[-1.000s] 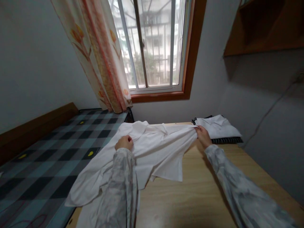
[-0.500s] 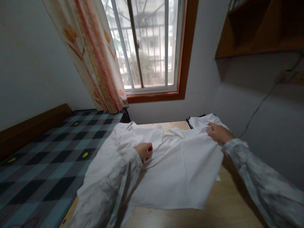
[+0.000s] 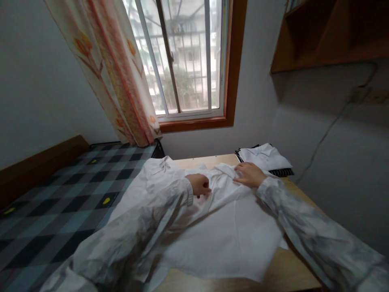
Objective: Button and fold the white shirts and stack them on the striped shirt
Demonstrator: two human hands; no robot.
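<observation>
A white shirt [image 3: 225, 231] lies spread and rumpled over the table, its lower edge hanging loose toward me. My left hand [image 3: 199, 185] rests on the middle of the shirt with its fingers curled in, pinching the cloth. To the right of it, my right hand [image 3: 251, 174] has its thumb and fingers closed on the upper right part of the shirt. Creases run through the cloth between and below the two hands. The tips of the left fingers are partly hidden.
A folded white garment [image 3: 264, 156] lies on dark striped cloth at the table's far right corner. The wooden table [image 3: 291, 267] shows at the right and front. On the left is a bed with a checked cover [image 3: 69, 207]. A shelf [image 3: 322, 44] hangs upper right.
My right hand has moved left from the shirt's right edge, bringing cloth inward and uncovering the folded garment behind. My left hand has shifted a little to the right.
</observation>
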